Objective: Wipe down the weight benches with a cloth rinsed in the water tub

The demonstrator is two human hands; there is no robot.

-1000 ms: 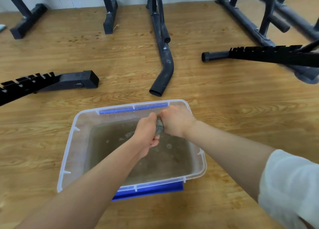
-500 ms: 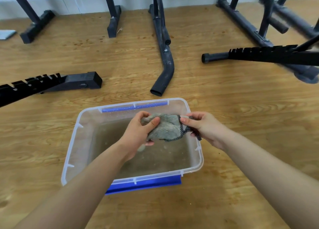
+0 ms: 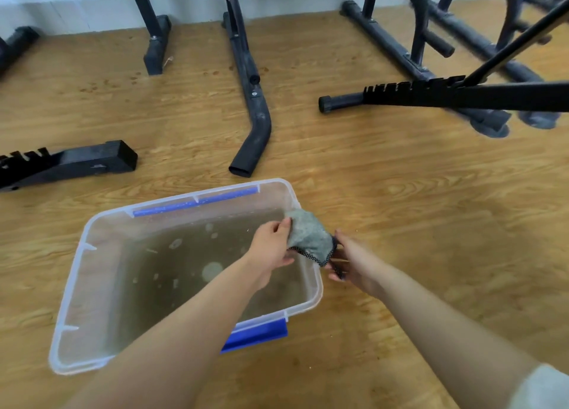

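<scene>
Cloth: a grey cloth (image 3: 309, 234) with dark stitched edging is hanging in the air between both hands, above the far right corner of the tub, partly over the rim and not touching the water.
Left hand: the left hand (image 3: 271, 248) is pinching the cloth's left edge, thumb lying on top and the other fingers curled beneath it.
Right hand: the right hand (image 3: 349, 265) is gripping the dark-edged lower right corner of the cloth with curled fingers, just outside the tub's right wall.
Tub: a clear plastic tub (image 3: 69, 297) is sitting on the floor, with a blue handle (image 3: 255, 336) on its near edge and another on its far edge.
Water: murky brownish water (image 3: 172, 273) with pale floating patches is filling the bottom of the tub.
Floor: a wooden floor (image 3: 400, 208) is carrying everything in view.
Bench parts: a black notched bar (image 3: 64, 163) is lying near the floor's left edge, a bent black tube (image 3: 255, 131) is lying just beyond the tub, and another notched bar (image 3: 446, 95) is reaching in from the right edge.
Back: black frame legs (image 3: 155, 38) are standing along the pale wall (image 3: 92, 5).
Sleeve: a white sleeve (image 3: 538, 390) is showing on the right arm at the bottom right corner.
</scene>
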